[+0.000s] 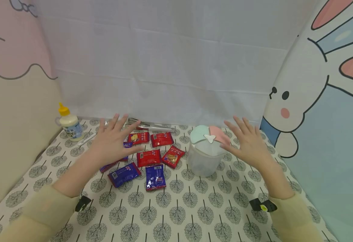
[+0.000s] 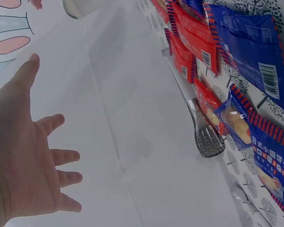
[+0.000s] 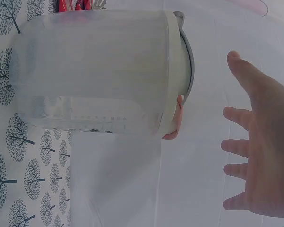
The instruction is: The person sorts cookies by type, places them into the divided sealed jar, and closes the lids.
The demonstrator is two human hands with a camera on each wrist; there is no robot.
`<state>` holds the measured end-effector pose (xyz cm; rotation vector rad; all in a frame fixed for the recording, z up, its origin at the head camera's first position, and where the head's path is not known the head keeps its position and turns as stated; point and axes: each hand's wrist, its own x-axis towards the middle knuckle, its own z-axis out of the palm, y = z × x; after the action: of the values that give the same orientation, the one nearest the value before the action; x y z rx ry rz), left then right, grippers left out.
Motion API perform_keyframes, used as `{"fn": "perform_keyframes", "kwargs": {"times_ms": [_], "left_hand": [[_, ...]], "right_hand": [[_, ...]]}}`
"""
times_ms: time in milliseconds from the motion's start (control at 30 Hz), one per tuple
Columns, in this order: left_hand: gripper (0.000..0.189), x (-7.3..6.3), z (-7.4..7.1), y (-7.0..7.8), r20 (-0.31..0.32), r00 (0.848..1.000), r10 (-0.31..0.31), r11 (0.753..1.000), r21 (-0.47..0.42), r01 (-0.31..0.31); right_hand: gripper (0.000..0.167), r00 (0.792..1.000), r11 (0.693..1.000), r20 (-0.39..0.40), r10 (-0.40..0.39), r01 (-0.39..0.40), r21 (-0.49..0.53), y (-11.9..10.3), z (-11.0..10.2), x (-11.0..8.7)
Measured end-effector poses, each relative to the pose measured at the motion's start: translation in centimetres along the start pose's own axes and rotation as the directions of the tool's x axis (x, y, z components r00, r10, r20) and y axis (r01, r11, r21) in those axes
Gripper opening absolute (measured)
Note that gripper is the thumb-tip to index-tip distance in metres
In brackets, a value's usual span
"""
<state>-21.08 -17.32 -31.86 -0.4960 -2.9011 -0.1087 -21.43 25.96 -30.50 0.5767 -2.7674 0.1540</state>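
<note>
My left hand [image 1: 111, 143] hovers over the left part of the table with its fingers spread, holding nothing. Beneath and beside it lie several blue snack packets [image 1: 124, 174] and several red snack packets [image 1: 149, 158]. In the left wrist view the same hand [image 2: 28, 161] appears against the white backdrop, its fingers apart. My right hand [image 1: 250, 148], also spread and holding nothing, is in the air beside a translucent canister [image 1: 203, 164]. That canister stands upright, its lid [image 1: 200, 134] divided into mint, pink and pale sections. The right wrist view shows a gap between hand [image 3: 270, 151] and canister.
A metal utensil with a slotted head [image 2: 209, 142] lies behind the packets, along the backdrop [image 1: 164, 67]. At the back left stands a bottle with a yellow cap [image 1: 72, 126], near a thin white stick-like item [image 1: 87, 139]. A tree-patterned cloth [image 1: 176, 215] covers the table.
</note>
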Motion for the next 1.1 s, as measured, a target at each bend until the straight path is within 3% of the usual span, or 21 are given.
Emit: {"fn": "perform_keyframes", "kwargs": {"times_ms": [267,433,533,667,833,933,1100], "left_hand": [[0.088,1.8,-0.8,2.8,-0.013,0.997,0.080,0.997,0.003,-0.080],[0.087,3.2,-0.4,5.4,-0.017,0.988,0.153,0.988,-0.008,-0.153],[0.087,4.1,0.2,6.9,-0.038,0.978,0.207,0.977,-0.035,-0.208],[0.087,5.2,1.4,8.8,-0.075,0.958,0.275,0.956,-0.087,-0.281],[0.085,6.3,3.3,10.8,-0.113,0.938,0.328,0.919,-0.191,-0.344],[0.082,6.9,4.3,11.8,-0.140,0.923,0.358,0.889,-0.250,-0.383],[0.076,8.3,6.2,13.3,-0.207,0.882,0.422,0.819,-0.330,-0.469]], "right_hand": [[0.078,0.999,1.000,-0.038,-0.004,0.004,0.018,0.2,-0.6,0.9],[0.074,0.998,0.989,-0.046,-0.030,0.037,0.142,0.2,-0.3,1.2],[0.071,0.997,0.965,-0.059,-0.053,0.066,0.255,0.4,0.5,1.3],[0.068,0.989,0.901,-0.102,-0.109,0.141,0.411,0.9,1.8,1.2],[0.068,0.980,0.794,-0.130,-0.153,0.201,0.574,2.0,3.8,0.8],[0.068,0.979,0.739,-0.122,-0.165,0.204,0.642,2.3,4.6,0.3],[0.065,0.974,0.648,-0.140,-0.176,0.222,0.729,1.2,4.4,-0.1]]}}
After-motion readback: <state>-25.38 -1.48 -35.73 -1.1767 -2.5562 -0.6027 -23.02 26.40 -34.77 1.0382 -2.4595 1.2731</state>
